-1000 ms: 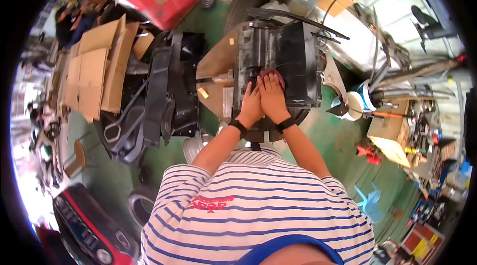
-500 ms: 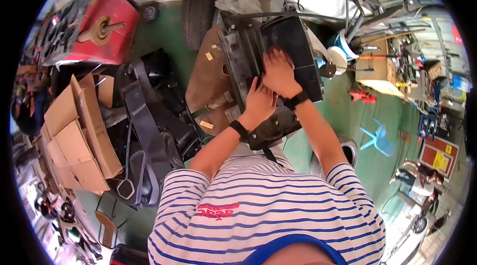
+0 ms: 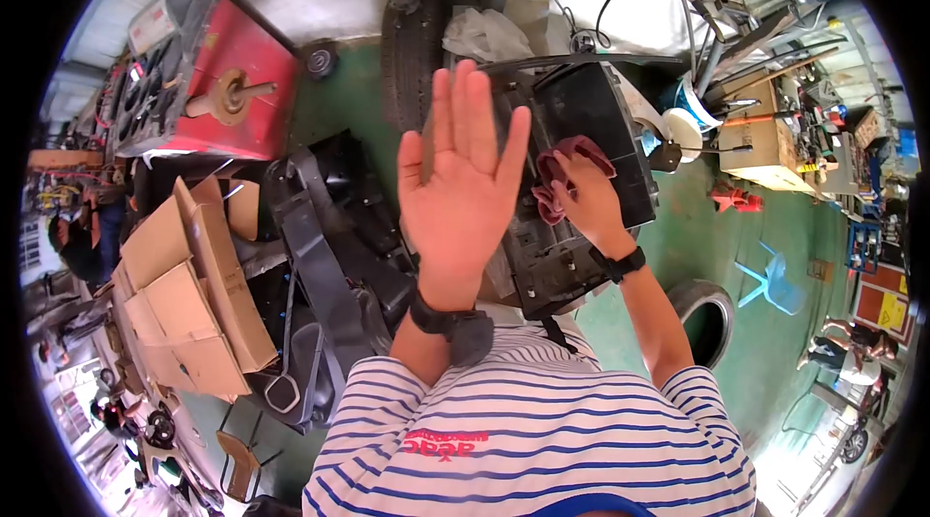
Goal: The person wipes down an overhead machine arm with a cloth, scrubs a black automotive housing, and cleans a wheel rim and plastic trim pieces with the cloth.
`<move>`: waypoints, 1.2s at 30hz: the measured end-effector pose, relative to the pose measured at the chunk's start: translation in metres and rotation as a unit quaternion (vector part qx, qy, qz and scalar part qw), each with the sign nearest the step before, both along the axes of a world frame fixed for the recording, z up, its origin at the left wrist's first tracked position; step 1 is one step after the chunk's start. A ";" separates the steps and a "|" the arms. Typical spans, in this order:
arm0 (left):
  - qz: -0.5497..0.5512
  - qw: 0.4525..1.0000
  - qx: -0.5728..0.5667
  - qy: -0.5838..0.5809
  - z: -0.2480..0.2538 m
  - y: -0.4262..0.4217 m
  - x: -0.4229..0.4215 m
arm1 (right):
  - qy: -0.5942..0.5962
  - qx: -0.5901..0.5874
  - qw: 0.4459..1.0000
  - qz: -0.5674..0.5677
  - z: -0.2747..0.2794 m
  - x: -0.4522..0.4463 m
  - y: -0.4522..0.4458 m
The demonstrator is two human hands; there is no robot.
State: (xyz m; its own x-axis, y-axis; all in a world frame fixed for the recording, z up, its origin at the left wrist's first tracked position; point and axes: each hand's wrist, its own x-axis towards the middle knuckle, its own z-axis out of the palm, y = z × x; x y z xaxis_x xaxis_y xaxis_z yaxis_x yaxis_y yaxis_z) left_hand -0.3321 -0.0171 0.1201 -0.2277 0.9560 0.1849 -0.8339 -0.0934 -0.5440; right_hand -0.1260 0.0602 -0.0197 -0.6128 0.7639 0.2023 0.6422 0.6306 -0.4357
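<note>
My left hand is raised toward the camera, palm showing and fingers spread, with nothing in it. It hides part of a black plastic car part. My right hand grips a crumpled maroon cloth against the part's upper face. To the right of the cloth, a smooth dark panel forms one side of this part. Both wrists wear black bands.
Cardboard boxes and black plastic trim pieces lie at left. A red machine stands behind them. At right are a tire, a blue stool and a white bucket. Other people are farther off.
My left hand has lifted off the black part and opened toward the camera. My right hand has shifted slightly right and down, and the maroon cloth now shows plainly. The view has tilted a little.
</note>
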 end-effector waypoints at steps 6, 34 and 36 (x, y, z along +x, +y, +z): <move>-0.056 0.997 0.036 -0.038 0.025 -0.022 0.032 | 0.283 -0.223 0.928 -0.092 0.044 0.014 -0.030; 0.004 0.986 0.167 -0.026 0.078 -0.118 0.122 | 0.424 -0.342 0.833 0.100 0.155 0.067 -0.101; 0.011 0.985 0.166 -0.037 0.081 -0.116 0.124 | 0.437 -0.292 0.837 0.152 0.167 0.062 -0.104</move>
